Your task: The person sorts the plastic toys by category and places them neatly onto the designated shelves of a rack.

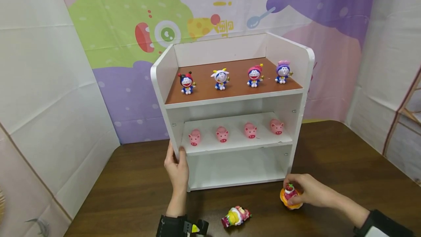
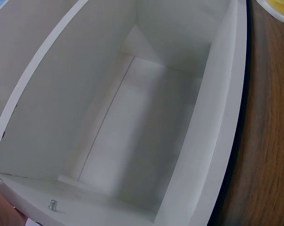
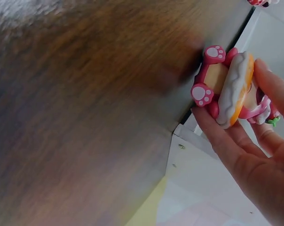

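Observation:
My left hand (image 1: 178,171) grips the left side panel of a small white shelf unit (image 1: 235,184), thumb at the front edge and fingers on the outer side. In the left wrist view, only a bit of that hand shows at the lower left corner. Close to the unit's lower right corner, my right hand (image 1: 310,189) holds a toy figurine (image 1: 290,193) with an orange-and-white ring around its body. The right wrist view shows its pink feet with paw prints (image 3: 202,94), and my fingers and thumb around the ring. Another figurine (image 1: 236,216) in yellow and pink lies on the table between my hands.
Several blue-and-white cat figurines (image 1: 221,79) in different hats line the brown top shelf (image 1: 210,70). Several pink pig figures (image 1: 222,134) stand in a row on the middle shelf. The unit stands on a dark wooden table (image 1: 131,189) before a colourful cloth backdrop (image 1: 125,94).

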Demonstrator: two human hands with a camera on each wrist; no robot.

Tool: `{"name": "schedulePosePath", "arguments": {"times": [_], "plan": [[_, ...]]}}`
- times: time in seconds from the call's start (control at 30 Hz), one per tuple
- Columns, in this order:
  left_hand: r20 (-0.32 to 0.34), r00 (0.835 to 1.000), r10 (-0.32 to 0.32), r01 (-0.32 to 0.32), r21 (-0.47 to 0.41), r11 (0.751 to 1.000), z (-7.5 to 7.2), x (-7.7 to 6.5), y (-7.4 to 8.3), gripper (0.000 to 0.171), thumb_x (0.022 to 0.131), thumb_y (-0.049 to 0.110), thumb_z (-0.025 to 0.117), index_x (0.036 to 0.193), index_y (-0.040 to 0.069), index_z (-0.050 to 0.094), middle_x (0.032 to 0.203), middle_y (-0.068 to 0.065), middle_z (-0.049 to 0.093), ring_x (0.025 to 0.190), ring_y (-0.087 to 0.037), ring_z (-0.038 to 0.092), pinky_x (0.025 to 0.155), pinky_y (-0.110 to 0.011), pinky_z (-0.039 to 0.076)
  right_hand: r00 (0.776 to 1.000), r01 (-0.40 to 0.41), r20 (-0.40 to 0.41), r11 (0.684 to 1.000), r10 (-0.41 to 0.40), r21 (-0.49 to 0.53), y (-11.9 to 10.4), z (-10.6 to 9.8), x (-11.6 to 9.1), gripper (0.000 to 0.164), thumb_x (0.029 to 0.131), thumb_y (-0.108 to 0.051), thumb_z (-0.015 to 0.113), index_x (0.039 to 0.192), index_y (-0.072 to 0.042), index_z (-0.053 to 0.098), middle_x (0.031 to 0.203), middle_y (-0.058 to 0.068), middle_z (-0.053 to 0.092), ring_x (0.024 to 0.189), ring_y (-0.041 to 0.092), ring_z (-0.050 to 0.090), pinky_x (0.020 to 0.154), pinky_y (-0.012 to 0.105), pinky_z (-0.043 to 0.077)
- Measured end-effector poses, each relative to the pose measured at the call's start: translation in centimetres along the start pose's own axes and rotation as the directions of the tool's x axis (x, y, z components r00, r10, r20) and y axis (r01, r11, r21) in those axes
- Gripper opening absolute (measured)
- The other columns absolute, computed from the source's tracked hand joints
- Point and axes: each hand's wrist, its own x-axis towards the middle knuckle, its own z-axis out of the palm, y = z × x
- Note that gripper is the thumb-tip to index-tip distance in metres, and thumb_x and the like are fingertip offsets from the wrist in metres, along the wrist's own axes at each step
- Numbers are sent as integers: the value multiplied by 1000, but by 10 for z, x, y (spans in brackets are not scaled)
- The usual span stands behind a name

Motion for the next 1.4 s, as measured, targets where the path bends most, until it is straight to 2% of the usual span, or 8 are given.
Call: {"name": "schedulePosePath", "arguments": {"times": [0.23,0.47,0.6,0.67,0.83,0.93,1.17,1.4], "plan": [[7,999,-40,40,-6,999,3,0,23,42,83,-14,42,124,-7,46,118,-23,52,100,-34,49,74,-17,43,1000,26,3,999,-26,34,3,0,-5,30,72,-24,72,91,-14,52,86,-12,53,80,3,49,67,25,43],[9,999,-42,42,-9,999,3,0,24,42,83,-14,42,124,-6,46,118,-24,51,101,-34,49,76,-18,43,1000,20,2,1000,-20,3,1,-1,-6,32,73,-29,71,95,-13,54,90,-10,55,81,4,50,68,27,45],[6,1000,-28,28,-8,1000,3,0,23,42,83,-15,42,123,-8,47,117,-25,51,101,-36,49,76,-18,43,1000,-13,-7,999,12,-51,-2,-5,-5,38,74,-37,68,99,-10,57,93,-8,57,83,6,51,71,30,46],[3,1000,-17,17,-1,1000,3,0,23,41,82,-15,42,122,-9,47,116,-26,52,100,-36,49,76,-18,43,999,8,-30,996,-10,-87,-4,-7,-4,38,75,-37,67,98,-8,59,93,-8,58,83,6,51,72,32,46],[3,1000,-3,3,13,1000,3,0,25,41,82,-16,43,121,-10,47,114,-27,52,98,-37,49,75,-17,43,991,90,-89,985,-104,-148,-8,-7,-3,22,75,-19,70,91,-7,61,86,-9,59,77,5,53,65,30,47],[6,1000,-14,13,11,1000,3,0,26,41,82,-15,42,122,-9,47,115,-27,52,100,-36,49,76,-18,43,989,97,-95,982,-113,-159,-10,-8,-2,18,74,-10,70,90,-7,62,85,-9,59,76,4,53,64,29,48],[7,1000,-30,30,11,999,3,0,27,42,82,-14,42,123,-8,47,116,-26,51,101,-35,49,77,-18,42,992,121,-15,980,-125,-159,-16,-14,0,15,74,-5,68,89,-9,64,85,-8,59,75,3,53,62,25,47],[2,1000,3,-3,5,1000,3,0,21,41,82,-15,43,122,-10,46,115,-28,51,101,-38,48,77,-18,43,986,168,22,959,-167,-228,-19,-18,4,16,69,2,70,82,-5,66,80,-4,63,73,4,56,59,22,47]]}}
